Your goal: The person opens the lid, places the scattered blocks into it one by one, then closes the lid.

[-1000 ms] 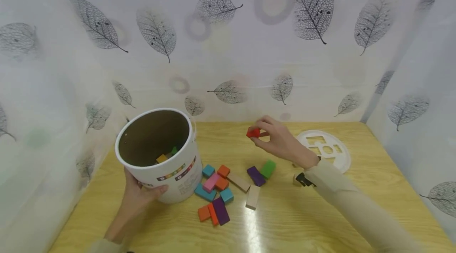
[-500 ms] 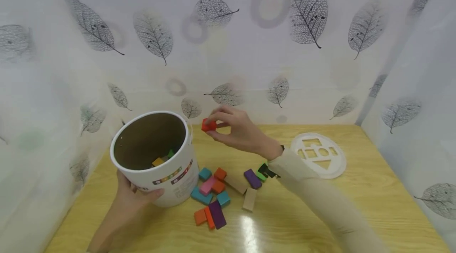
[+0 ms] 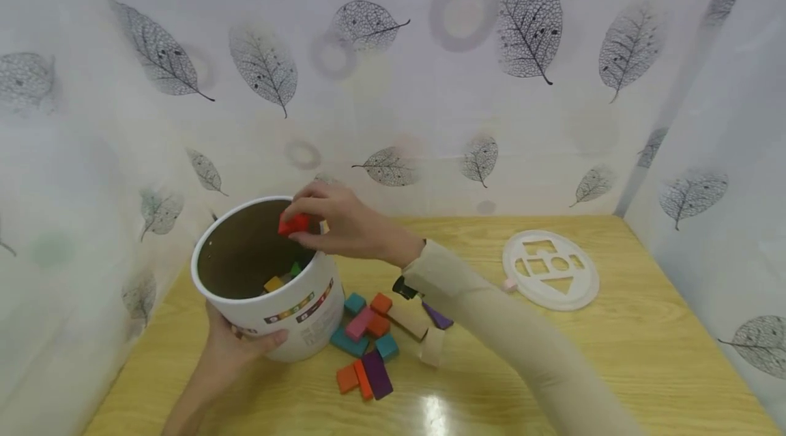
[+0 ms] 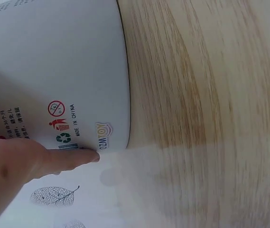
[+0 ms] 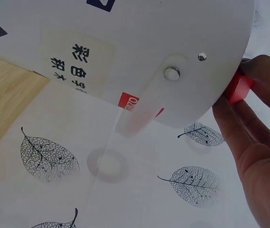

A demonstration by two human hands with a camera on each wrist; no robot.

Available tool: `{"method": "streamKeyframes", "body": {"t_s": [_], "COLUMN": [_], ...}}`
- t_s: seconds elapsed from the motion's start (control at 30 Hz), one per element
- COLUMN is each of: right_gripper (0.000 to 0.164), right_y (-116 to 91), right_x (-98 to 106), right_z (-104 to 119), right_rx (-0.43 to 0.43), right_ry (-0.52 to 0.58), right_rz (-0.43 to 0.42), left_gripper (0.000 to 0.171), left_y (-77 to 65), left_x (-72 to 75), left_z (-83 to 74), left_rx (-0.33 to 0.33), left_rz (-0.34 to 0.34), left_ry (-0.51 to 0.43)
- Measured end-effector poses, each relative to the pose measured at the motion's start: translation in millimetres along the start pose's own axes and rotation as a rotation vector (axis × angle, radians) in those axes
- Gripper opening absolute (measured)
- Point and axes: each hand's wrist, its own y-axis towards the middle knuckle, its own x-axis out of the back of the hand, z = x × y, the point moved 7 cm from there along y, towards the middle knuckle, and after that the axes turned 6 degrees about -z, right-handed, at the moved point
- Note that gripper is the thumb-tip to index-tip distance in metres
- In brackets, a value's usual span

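Observation:
A white bucket (image 3: 316, 330) with a printed side stands on the left of the table, and yellow and green blocks (image 3: 273, 284) lie inside it. My left hand (image 3: 230, 349) holds its near left side, thumb across the front; the other fingers are largely hidden behind the wall. Between thumb and fingers my right hand (image 3: 350, 223) pinches a red block (image 3: 292, 224) over the bucket's opening, at the right part of the rim. In the right wrist view, the red block (image 5: 240, 89) shows beside the rim, held in the fingertips.
Right of the bucket lies a loose group of blocks: orange (image 3: 347, 378), purple (image 3: 377, 374), pink (image 3: 359, 323), blue and plain wood. A round white lid (image 3: 551, 296) with shaped cutouts rests at the back right. Leaf-patterned sheeting (image 3: 393, 81) encloses the table (image 3: 614, 368).
My right hand has carried the red block leftward from the middle of the table to over the bucket's opening. My left hand stays on the bucket.

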Motion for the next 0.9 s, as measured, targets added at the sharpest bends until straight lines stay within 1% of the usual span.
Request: {"method": "streamKeyframes", "body": {"t_s": [0.1, 0.27, 0.43, 0.57, 0.63, 0.8, 0.9], "right_gripper": [0.022, 0.022, 0.021, 0.022, 0.022, 0.023, 0.024], "right_y": [5.8, 11.8, 13.5, 12.8, 13.1, 13.7, 11.5], "right_x": [-9.0, -19.8, -27.9, -32.2, -33.6, -33.9, -32.4], "right_z": [0.0, 3.1, 4.5, 3.6, 3.6, 3.4, 3.0], "right_rx": [-0.012, -0.034, -0.048, -0.060, -0.057, -0.058, -0.069], "right_ry": [-0.048, -0.072, -0.087, -0.089, -0.093, -0.114, -0.117], "right_rz": [0.043, 0.091, 0.111, 0.128, 0.134, 0.134, 0.125], "left_gripper": [0.129, 0.130, 0.130, 0.130, 0.130, 0.129, 0.129], "left_y": [-0.3, -0.6, -2.0, -2.5, -2.6, -2.1, -1.6], "left_x": [-1.3, -1.2, -1.1, -3.3, -3.3, -2.1, -2.3], "left_z": [0.9, 1.3, 3.4, 5.4, 6.0, 4.4, 3.5], "left_rx": [0.016, 0.014, 0.031, 0.051, 0.060, 0.037, 0.026], "left_rz": [0.009, 0.003, -0.011, -0.004, -0.006, -0.020, -0.025], "left_ry": [-0.009, -0.002, -0.005, -0.013, -0.001, 0.017, 0.005]}}
